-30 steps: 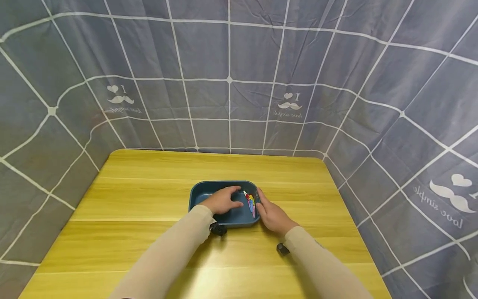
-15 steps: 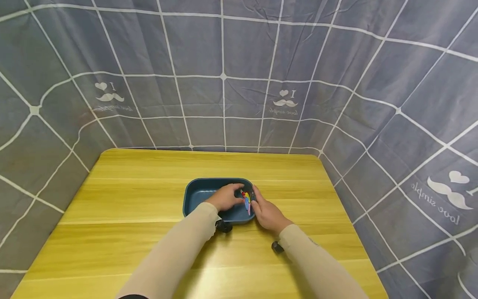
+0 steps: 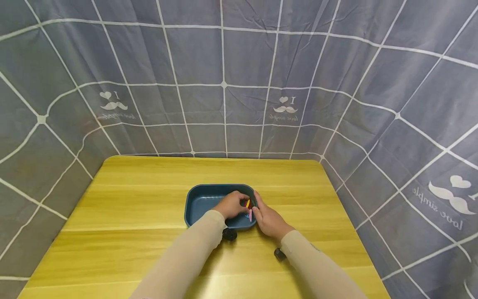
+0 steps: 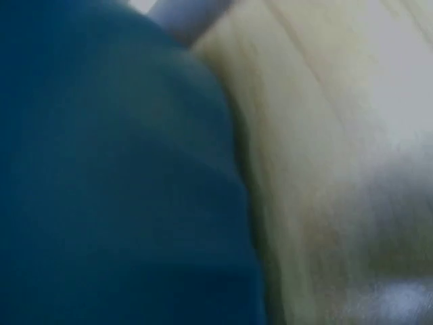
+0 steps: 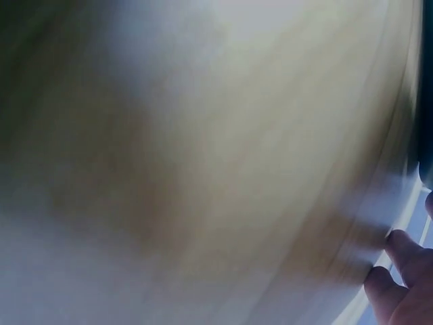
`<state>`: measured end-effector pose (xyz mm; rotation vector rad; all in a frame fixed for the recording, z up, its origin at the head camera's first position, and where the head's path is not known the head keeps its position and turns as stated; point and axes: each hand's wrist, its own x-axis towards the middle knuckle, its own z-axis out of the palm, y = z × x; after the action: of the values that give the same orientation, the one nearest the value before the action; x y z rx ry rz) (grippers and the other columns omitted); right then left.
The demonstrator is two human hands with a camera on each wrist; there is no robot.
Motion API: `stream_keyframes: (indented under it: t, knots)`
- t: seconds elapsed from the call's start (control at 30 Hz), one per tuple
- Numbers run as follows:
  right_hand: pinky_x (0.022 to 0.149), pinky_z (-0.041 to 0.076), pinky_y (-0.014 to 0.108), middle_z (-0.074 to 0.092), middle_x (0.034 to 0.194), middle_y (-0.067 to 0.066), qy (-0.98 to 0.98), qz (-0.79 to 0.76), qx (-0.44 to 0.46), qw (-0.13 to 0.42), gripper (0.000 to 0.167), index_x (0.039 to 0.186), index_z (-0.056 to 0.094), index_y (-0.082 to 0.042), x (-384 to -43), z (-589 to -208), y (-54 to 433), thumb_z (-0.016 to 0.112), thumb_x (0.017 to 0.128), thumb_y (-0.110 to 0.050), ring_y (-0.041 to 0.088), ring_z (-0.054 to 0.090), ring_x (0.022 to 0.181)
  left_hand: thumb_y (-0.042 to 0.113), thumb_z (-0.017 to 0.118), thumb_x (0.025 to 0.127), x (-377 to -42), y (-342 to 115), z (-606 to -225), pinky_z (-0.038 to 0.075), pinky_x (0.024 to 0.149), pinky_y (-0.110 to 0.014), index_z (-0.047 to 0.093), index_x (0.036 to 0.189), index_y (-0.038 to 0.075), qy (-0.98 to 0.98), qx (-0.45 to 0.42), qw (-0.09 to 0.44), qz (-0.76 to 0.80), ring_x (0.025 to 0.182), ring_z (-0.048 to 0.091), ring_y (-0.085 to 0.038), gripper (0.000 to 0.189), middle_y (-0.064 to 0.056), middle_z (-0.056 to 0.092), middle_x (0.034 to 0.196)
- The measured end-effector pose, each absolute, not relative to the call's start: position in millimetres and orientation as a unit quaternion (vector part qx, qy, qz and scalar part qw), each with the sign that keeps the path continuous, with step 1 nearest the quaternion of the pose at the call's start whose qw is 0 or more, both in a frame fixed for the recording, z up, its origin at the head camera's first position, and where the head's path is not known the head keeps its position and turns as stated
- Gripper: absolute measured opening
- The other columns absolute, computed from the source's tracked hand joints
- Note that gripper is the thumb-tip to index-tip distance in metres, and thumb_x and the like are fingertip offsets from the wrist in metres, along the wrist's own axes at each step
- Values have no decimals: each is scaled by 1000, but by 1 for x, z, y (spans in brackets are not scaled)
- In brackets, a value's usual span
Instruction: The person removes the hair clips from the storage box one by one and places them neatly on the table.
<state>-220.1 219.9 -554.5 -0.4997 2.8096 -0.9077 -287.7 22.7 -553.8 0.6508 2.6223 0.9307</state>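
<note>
A dark blue rectangular tray (image 3: 199,203) sits on the wooden table, and its side fills much of the left wrist view. Inside its right end are small, slim pieces (image 3: 250,214) in red, yellow, blue and pink, partly covered by fingers. My left hand (image 3: 231,204) reaches into the tray, thumb and fingertips closed round these pieces. At the tray's right wall, my right hand (image 3: 270,220) holds on, thumb at the rim and fingers along the outside. Its fingertips (image 5: 389,288) also show in the right wrist view's lower right corner.
The yellow wood-grain table (image 3: 149,195) extends around the tray. A grey curtain (image 3: 198,104) with white grid lines rises behind it and along both sides. A small black device (image 3: 229,235) is on the left wrist, another (image 3: 279,254) on the right.
My left hand has moved right onto the colourful pieces and closed its fingers on them; they were uncovered before. My right hand stays at the tray's right wall.
</note>
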Motion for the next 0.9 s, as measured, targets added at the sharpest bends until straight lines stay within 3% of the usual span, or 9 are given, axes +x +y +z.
stream_keyframes:
  t: [0.27,0.6,0.9]
  knots:
    - [121,41,53,41,165,22,934,-310,-165,69,64,171,9,-10,-217,-553,219,33,117,-34,39,51,145,28,84,92,-286,30,-563,51,110,-44,76,130,12,923,224,109,293,119,66,-26,42,-9,72,124]
    - [121,41,54,42,164,23,933,-312,-164,73,65,171,6,-11,-218,-553,219,31,117,-37,40,51,146,20,74,100,-285,28,-562,54,106,-43,79,126,15,925,224,107,287,113,67,-23,27,-7,73,119]
    - [123,39,53,38,167,20,935,-307,-160,74,65,171,6,-11,-218,-555,219,31,117,-36,38,49,148,19,70,102,-285,28,-564,55,106,-42,75,130,12,929,214,101,284,111,68,-22,29,-7,73,116]
